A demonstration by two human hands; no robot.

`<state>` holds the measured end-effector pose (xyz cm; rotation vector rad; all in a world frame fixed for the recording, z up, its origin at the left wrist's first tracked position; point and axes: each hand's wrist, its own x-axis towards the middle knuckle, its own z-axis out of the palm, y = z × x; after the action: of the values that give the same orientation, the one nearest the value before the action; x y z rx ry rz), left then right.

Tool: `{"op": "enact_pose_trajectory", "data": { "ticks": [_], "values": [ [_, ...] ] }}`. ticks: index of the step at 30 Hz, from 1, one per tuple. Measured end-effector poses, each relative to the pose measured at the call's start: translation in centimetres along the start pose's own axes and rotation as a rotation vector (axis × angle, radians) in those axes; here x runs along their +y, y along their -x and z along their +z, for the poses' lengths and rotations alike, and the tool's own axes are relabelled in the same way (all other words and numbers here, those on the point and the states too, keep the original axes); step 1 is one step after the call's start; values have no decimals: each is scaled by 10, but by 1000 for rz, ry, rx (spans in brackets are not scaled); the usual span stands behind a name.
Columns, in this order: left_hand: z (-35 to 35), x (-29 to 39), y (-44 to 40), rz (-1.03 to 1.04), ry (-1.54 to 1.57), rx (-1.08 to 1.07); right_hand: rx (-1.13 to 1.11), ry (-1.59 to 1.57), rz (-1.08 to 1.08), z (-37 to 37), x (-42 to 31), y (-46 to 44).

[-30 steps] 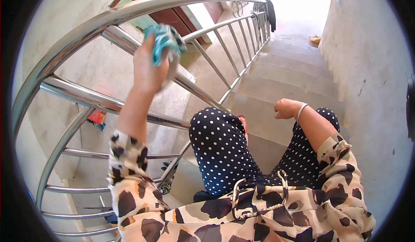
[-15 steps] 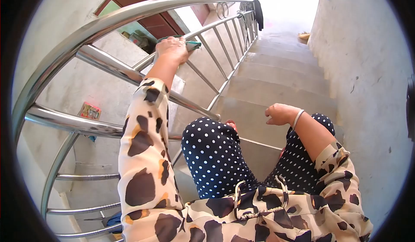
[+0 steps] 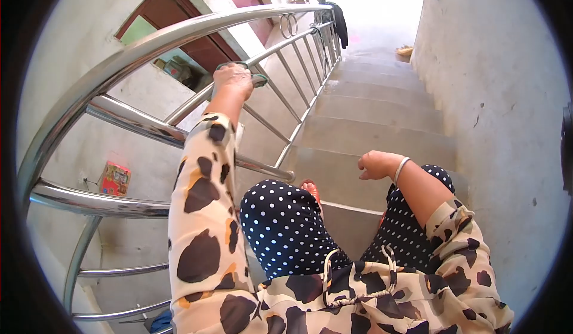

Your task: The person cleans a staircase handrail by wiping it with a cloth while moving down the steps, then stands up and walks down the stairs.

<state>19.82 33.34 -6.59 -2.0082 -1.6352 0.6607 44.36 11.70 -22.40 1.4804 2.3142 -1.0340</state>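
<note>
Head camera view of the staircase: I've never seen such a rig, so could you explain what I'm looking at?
There is no machine here, just a person's two bare hands. The camera is worn on the head, looking forward and down, so the person's polka-dot trousers show too. The left hand grips a teal-edged cloth on a lower rail of the shiny metal railing. The right hand, below a pale bracelet, holds nothing visible. Concrete steps lead down ahead, and a dark garment hangs at the railing's far end.
</note>
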Motion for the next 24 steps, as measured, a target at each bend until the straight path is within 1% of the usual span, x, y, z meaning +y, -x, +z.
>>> {"op": "enact_pose_trajectory", "data": {
  "ticks": [2,5,6,7,8,10,11,13,14,15,17,24],
  "values": [
    [-12,-1,4,55,100,-69,6,63,-48,-1,24,-20],
    [-22,-25,16,127,83,-62,72,49,-111,-7,38,-30],
    [-24,-32,25,137,106,-58,110,55,-133,-5,41,-37],
    [-25,-38,33,112,108,-68,104,68,-137,-2,43,-46],
    [-33,-46,36,107,101,-191,106,57,-142,1,45,-53],
    [-41,-62,44,108,173,-281,105,79,-155,-2,46,-54],
    [-40,-60,46,106,172,-287,131,63,-163,-2,47,-53],
    [-37,-54,48,94,119,-208,115,61,-165,-5,41,-47],
    [-34,-54,46,92,118,-215,104,61,-163,-6,39,-44],
    [-30,-52,39,70,143,-155,97,55,-163,-5,39,-42],
    [-21,-46,30,62,147,-57,161,-11,-186,-4,41,-38],
    [-21,-14,-1,55,145,-45,95,-87,-151,-2,20,-12]
  ]
}}
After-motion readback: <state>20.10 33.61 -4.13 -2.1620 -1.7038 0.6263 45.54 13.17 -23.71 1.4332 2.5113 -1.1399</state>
